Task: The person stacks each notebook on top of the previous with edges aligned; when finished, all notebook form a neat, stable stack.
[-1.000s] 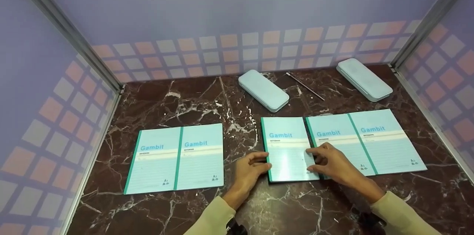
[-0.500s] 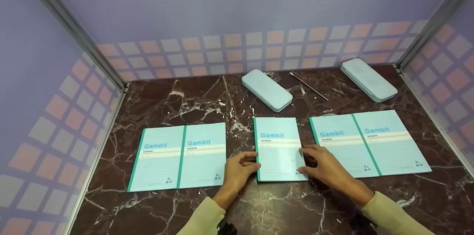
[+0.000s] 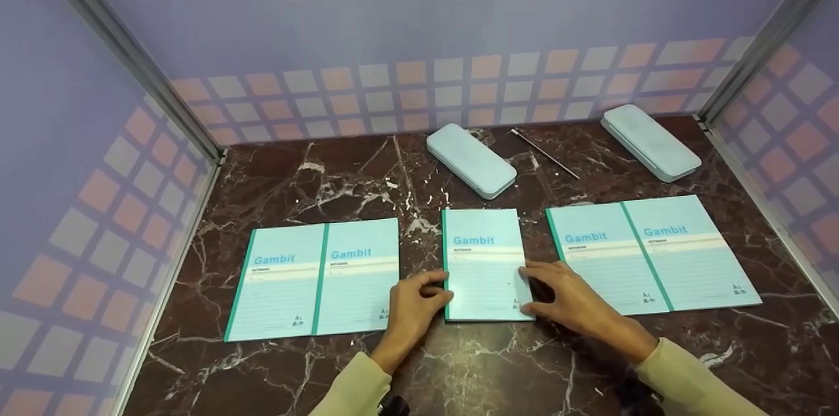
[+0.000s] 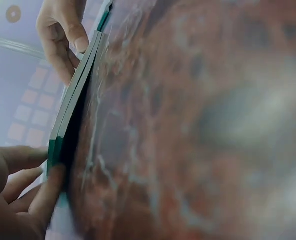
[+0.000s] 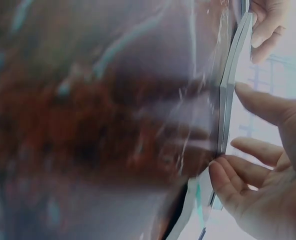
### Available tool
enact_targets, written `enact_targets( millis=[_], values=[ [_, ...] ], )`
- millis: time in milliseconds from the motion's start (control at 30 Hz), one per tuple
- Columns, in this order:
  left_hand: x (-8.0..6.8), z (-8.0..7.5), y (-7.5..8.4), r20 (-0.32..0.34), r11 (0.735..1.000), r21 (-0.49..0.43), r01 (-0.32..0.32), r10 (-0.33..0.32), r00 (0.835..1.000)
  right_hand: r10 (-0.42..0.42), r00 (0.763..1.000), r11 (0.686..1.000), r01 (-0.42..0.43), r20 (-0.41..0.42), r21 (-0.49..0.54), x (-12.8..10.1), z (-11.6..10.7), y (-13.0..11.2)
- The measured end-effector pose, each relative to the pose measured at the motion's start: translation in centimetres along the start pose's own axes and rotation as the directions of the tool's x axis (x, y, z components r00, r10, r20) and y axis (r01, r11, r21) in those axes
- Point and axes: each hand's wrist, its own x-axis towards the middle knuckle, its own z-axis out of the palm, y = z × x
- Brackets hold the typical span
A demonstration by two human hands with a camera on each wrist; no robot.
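We see stacked notebooks [image 3: 486, 265] at lower centre, long axis running up the frame, gripped between the left hand [image 3: 413, 308] at the spine edge and right hand [image 3: 575, 297] opposite, both touching.

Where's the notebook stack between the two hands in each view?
Head: the notebook stack, lower half, just right of centre.
Left wrist: the notebook stack edge-on, left side.
Right wrist: the notebook stack edge-on, right side.
Shared landmark: the left hand, left of it, lower left and top right, respectively.

Framed, doughnut-printed panels [image 3: 406, 23] suggest a booth [image 3: 59, 95].
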Motion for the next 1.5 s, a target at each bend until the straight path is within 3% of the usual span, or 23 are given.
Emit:
enact_targets(
  millis=[167, 333, 433, 1200, 1500],
  values=[
    [-0.1, -0.2, 0.3, 0.070, 0.991, 0.110, -0.076, 0.068, 0.995, 0.006, 0.996, 1.000, -0.006, 0.084, 0.006, -0.2, -0.5, 0.4],
    [-0.6, -0.5, 0.8, 0.183, 0.983, 0.159, -0.088, 0.058, 0.981, -0.008, 0.990, 1.000, 0.006, 0.142, 0.014, -0.4, -0.5, 0.7],
    [-0.7, -0.5, 1.0, 0.218, 0.972, 0.206, -0.110, 0.064, 0.974, -0.029, 0.991, 1.000, 0.029, 0.134, -0.002, -0.4, -0.4, 0.7],
    [0.3, -0.2, 0.7, 0.212, 0.890, 0.399, -0.221, 0.145, 0.966, -0.097, 0.994, 0.991, 0.102, 0.056, -0.092, 0.6, 0.1, 1.1],
    [0.5, -0.6, 0.9, 0.282, 0.844, 0.446, -0.299, 0.184, 0.942, -0.148, 0.987, 0.977, 0.155, 0.056, -0.150, 0.3, -0.1, 1.0]
  ],
)
